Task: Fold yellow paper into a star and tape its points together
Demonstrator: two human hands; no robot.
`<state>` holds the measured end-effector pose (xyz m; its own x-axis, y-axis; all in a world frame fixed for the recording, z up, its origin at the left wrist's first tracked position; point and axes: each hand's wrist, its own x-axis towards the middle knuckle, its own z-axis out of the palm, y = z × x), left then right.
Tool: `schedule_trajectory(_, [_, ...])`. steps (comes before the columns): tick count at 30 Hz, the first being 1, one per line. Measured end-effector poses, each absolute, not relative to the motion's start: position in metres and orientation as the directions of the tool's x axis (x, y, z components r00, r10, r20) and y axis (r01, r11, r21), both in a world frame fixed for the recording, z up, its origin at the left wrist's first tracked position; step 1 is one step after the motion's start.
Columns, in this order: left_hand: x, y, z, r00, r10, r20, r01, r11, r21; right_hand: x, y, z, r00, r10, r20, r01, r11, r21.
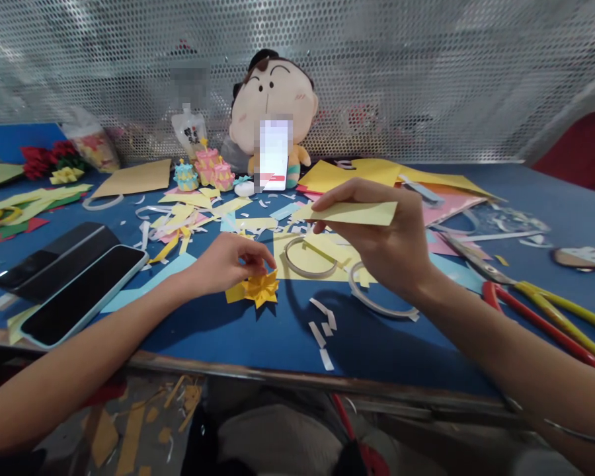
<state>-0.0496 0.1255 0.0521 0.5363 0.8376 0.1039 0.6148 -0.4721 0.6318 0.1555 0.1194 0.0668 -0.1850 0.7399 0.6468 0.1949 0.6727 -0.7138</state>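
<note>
My right hand is raised above the table, closed on a pale yellow paper strip pinched between thumb and fingers. Low over the blue tabletop, my left hand has curled fingers at the upper edge of a folded yellow paper star. Its fingertips seem to grip the star's top points, though they are partly hidden. Beneath the star lies a flat yellow paper piece. A roll of white tape rests on pale yellow paper between the hands.
Red-and-yellow-handled scissors lie at right. At left are a phone and a black stand. Paper scraps litter the middle. A plush doll, a lit phone and small paper cakes stand behind.
</note>
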Motion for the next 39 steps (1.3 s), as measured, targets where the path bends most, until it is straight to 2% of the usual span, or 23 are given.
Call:
schedule_trajectory(4, [-0.0507, 0.1244, 0.0497, 0.551, 0.811, 0.195, 0.626, -0.557, 0.546, 0.1557, 0.1238, 0.0636, -0.195, 0.694, 0.693, 0.189, 0.720, -0.668])
schedule_trajectory(7, [-0.0517, 0.1240, 0.0486, 0.577, 0.791, 0.202, 0.640, -0.592, 0.490, 0.1563, 0.1271, 0.0610, -0.206, 0.656, 0.726, 0.185, 0.754, -0.630])
schedule_trajectory(13, [-0.0502, 0.1216, 0.0518, 0.633, 0.740, 0.229, 0.628, -0.664, 0.407, 0.1563, 0.1280, 0.0594, -0.200, 0.653, 0.730, 0.182, 0.757, -0.627])
schedule_trajectory(16, [-0.0492, 0.1206, 0.0549, 0.676, 0.711, 0.195, 0.585, -0.679, 0.444, 0.1559, 0.1275, 0.0594, -0.204, 0.655, 0.728, 0.191, 0.756, -0.626])
schedule_trajectory(19, [-0.0484, 0.1213, 0.0555, 0.708, 0.700, 0.090, 0.578, -0.648, 0.495, 0.1556, 0.1274, 0.0592, -0.207, 0.662, 0.720, 0.193, 0.749, -0.633])
schedule_trajectory(26, [-0.0472, 0.1253, 0.0538, 0.746, 0.665, -0.024, 0.573, -0.623, 0.533, 0.1555, 0.1270, 0.0594, -0.205, 0.679, 0.705, 0.209, 0.734, -0.647])
schedule_trajectory(39, [-0.0440, 0.1273, 0.0520, 0.705, 0.709, -0.018, 0.544, -0.525, 0.655, 0.1549, 0.1261, 0.0581, -0.216, 0.698, 0.683, 0.203, 0.716, -0.668])
